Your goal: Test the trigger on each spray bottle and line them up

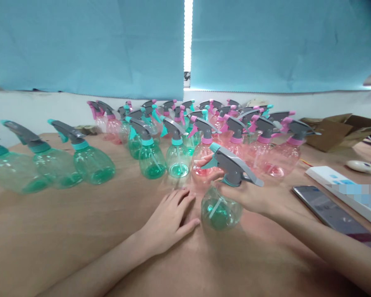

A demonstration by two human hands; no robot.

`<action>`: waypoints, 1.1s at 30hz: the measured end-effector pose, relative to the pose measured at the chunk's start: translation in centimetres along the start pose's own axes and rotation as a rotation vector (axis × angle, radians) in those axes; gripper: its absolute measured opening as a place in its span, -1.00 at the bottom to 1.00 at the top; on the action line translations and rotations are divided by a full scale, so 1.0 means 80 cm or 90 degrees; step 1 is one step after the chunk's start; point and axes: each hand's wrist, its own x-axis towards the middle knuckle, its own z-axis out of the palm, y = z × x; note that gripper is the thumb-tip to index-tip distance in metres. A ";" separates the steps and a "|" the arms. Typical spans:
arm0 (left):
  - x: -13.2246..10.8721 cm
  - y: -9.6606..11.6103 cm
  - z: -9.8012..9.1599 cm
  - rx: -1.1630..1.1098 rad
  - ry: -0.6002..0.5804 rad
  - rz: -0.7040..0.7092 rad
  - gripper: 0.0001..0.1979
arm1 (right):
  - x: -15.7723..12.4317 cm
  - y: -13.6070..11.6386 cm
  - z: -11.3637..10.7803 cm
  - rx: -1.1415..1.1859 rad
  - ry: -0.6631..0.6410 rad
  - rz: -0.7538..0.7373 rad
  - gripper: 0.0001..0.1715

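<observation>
The right hand point(250, 196) has its grip closed round the neck of a green spray bottle point(221, 210), just under its grey trigger head point(235, 167); one fingertip reaches the teal lever at the front. The bottle is clear, tinted plastic, squat and pear-shaped, with a thin dip tube showing through the wall; it sits near the middle of the surface point(80, 222), a little toward 4 o'clock, base low (whether it rests fully down, I cannot tell). The left hand point(170, 218) lies palm down at the bottle's 9 o'clock, just beside it, its grip open and holding nothing, thumb close to the bottle's wall.

At 12 o'clock stand crowded rows of like bottles; green bottles point(151, 159) toward the left, pink bottles point(266, 152) toward the right, all glossy and see-through, with grey heads and teal or pink collars and nozzles. At 10 o'clock three more green ones point(92, 163) line the left edge, looking tilted in the wide view.

The surface is matt, brown, smooth like board or paper. At 3 o'clock lie a dark phone point(327, 210), a long white strip point(336, 181) and a small white oval thing point(361, 166); beyond them, folded cardboard point(336, 132). Behind runs a white wall point(34, 109), with blue cloth curtains point(86, 45) hanging above it and a bright slit of light between them.
</observation>
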 end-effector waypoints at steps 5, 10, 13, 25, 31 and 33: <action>-0.001 0.000 0.000 -0.003 0.004 -0.001 -0.47 | -0.002 0.003 0.000 -0.003 0.003 0.003 -0.78; 0.001 0.000 0.000 -0.005 0.001 -0.003 -0.47 | -0.001 0.000 0.000 0.008 0.016 0.029 -0.85; 0.001 0.001 -0.001 -0.008 -0.003 -0.006 -0.48 | 0.000 -0.002 0.000 0.018 0.008 0.022 -0.72; 0.001 0.002 -0.003 -0.010 0.003 -0.004 -0.49 | -0.002 0.002 0.000 0.046 0.010 0.026 -0.73; 0.000 -0.001 -0.001 -0.001 -0.002 -0.001 -0.48 | 0.000 -0.003 -0.002 0.025 -0.005 0.031 -0.60; 0.000 -0.001 0.000 -0.001 0.000 -0.001 -0.47 | 0.001 -0.007 -0.003 0.009 -0.012 0.028 -0.51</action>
